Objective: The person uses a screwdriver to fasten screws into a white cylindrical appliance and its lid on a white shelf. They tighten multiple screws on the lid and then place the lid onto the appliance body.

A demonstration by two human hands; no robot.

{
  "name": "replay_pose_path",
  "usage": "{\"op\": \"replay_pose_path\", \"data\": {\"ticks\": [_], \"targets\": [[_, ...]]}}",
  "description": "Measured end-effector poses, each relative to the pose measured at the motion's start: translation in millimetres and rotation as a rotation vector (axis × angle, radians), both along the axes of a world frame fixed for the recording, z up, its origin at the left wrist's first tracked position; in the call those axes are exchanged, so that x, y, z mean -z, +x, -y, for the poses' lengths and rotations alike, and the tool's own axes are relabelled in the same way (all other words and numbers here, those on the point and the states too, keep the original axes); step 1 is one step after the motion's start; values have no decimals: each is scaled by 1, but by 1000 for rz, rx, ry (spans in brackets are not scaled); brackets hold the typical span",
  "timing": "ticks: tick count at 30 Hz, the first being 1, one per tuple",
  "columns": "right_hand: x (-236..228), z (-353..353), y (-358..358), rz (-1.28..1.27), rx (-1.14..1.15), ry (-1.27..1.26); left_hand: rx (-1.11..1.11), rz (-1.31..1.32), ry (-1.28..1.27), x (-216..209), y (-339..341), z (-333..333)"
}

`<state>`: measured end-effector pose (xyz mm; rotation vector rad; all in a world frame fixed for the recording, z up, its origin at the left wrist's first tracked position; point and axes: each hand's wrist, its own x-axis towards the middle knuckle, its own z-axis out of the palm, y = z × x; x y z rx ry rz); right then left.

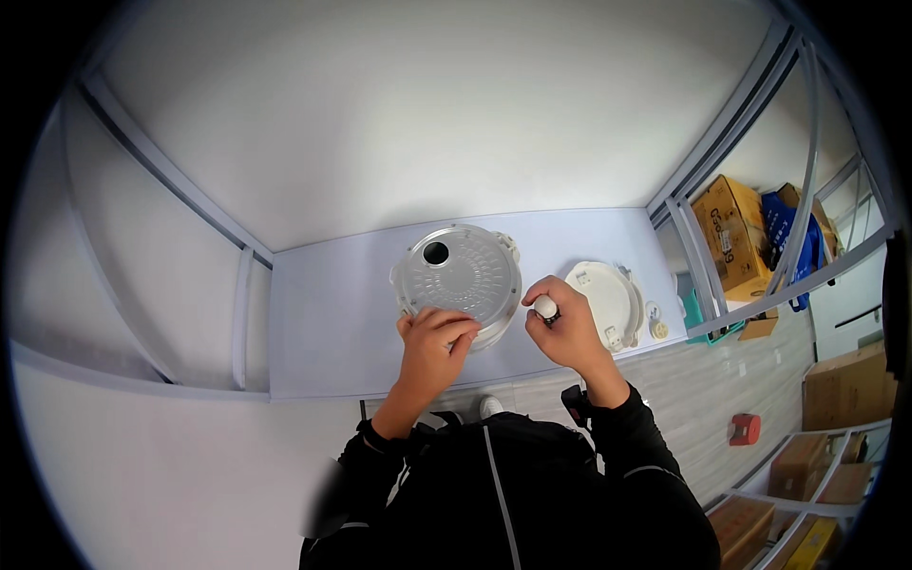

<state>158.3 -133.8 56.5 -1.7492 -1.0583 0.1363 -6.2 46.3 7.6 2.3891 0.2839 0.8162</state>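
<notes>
A round white plastic appliance part (pixel 394 277) lies on the white table, topped by a silver metal disc (pixel 465 275) with embossed marks and one dark round hole. My left hand (pixel 432 350) is at the disc's near rim, its thumb and fingertips drawn together; whatever they pinch is too small to make out. Just right of the disc, my right hand (pixel 568 328) is closed around a tool handle with a white rounded end (pixel 545 306). The tool's shaft is hidden. Beyond that hand rests a round white plastic cover (pixel 608 294) with small fittings along its edge.
Small pale round parts (pixel 657 328) lie by the table's right end. Metal frame posts (pixel 242 313) flank the table (pixel 323 332). To the right are a cardboard box (pixel 731 237), a blue bag (pixel 793 237), a teal bin (pixel 698 313), a red stool (pixel 746 429) and shelves with boxes.
</notes>
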Motion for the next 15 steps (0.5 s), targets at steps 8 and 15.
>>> {"op": "replay_pose_path", "data": {"ticks": [8,15], "targets": [[-5,2,-3,-11,4,-46,-17,-13,-75,1,0,2],[-1,1,-5,-30,3,-52,-16,-21,-81,4,0,2]]}}
